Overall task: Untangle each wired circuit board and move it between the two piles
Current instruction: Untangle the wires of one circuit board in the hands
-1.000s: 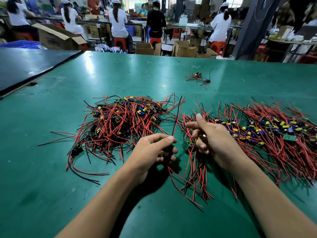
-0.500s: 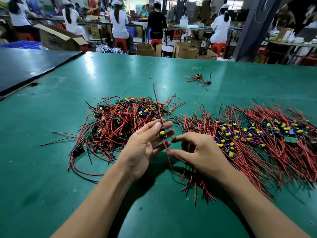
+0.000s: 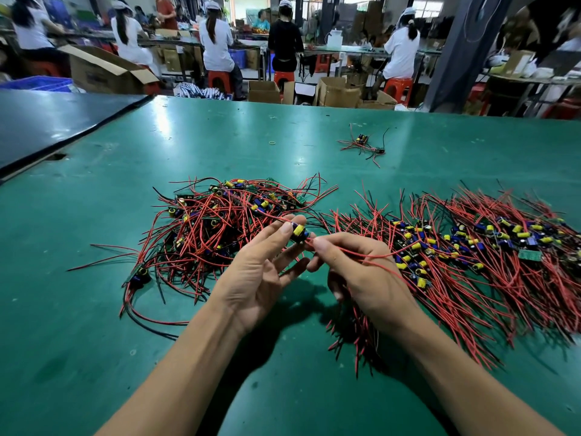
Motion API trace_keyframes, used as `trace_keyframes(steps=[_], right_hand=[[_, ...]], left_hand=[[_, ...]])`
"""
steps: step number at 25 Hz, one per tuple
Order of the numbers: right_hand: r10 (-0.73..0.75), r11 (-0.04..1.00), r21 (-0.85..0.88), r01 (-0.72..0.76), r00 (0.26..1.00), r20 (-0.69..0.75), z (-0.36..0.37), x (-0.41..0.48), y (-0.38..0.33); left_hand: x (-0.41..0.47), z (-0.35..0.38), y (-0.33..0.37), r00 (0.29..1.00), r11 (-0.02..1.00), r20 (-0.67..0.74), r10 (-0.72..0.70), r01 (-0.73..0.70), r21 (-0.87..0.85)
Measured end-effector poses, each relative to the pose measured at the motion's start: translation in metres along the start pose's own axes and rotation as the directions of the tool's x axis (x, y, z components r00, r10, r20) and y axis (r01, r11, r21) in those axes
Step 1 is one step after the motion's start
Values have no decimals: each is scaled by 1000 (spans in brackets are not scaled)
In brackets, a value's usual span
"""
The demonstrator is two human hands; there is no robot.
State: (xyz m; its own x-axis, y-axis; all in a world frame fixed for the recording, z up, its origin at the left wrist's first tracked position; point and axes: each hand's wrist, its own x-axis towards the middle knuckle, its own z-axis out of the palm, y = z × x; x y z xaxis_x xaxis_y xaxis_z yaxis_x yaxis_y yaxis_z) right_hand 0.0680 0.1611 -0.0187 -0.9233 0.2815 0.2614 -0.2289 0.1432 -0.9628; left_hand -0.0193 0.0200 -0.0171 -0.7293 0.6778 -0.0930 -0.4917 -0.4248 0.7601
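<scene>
A tangled pile [image 3: 220, 228] of small circuit boards with red and black wires lies left of centre on the green table [image 3: 78, 341]. A combed-out pile [image 3: 471, 256] with its wires laid side by side spreads to the right. Between them my left hand [image 3: 257, 275] pinches one wired circuit board [image 3: 298, 231] at its blue and yellow parts, palm turned up. My right hand [image 3: 361, 272] pinches that board's red wires just beside it; the wires trail right over the hand.
A stray wired board [image 3: 363, 143] lies farther back on the table, with a small rubber band [image 3: 272, 142] to its left. A dark table [image 3: 47, 121] adjoins at the far left. Cardboard boxes and seated people fill the background.
Both hands have lifted the board up between the piles. My right hand came off the right pile and now pinches the board's wires next to my left fingertips.
</scene>
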Motion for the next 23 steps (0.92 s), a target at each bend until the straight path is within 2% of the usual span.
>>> trace_keyframes(steps=[3,5,8,10,13,17,21,23], right_hand=[[125,955,268,-128,992,27,-11,5,-6],[189,895,384,-226,973,131,-18,6,-9],[227,841,406,-358,914,335,-25,3,-10],[259,835,364,-413,878,403,-25,1,-12],[316,846,327,-422,889,331,-21,4,-11],[298,848,391,-358,932,208,-19,9,-5],[254,764,539,-355,933,255,-24,9,-3],[250,782,519,-345,936,247,-23,10,-1]], left_hand=[[-1,0,0,996,998,70,-52,55,-33],[-2,0,-1,990,993,81,-114,115,-5],[-5,7,-3,969,968,50,-240,235,86],[-9,13,-2,944,941,66,-324,314,130],[-12,15,-3,941,932,90,-325,302,202],[-12,13,-5,971,963,36,-236,229,139],[-13,15,-6,979,974,53,-195,187,130],[-12,15,-6,981,975,57,-183,174,135]])
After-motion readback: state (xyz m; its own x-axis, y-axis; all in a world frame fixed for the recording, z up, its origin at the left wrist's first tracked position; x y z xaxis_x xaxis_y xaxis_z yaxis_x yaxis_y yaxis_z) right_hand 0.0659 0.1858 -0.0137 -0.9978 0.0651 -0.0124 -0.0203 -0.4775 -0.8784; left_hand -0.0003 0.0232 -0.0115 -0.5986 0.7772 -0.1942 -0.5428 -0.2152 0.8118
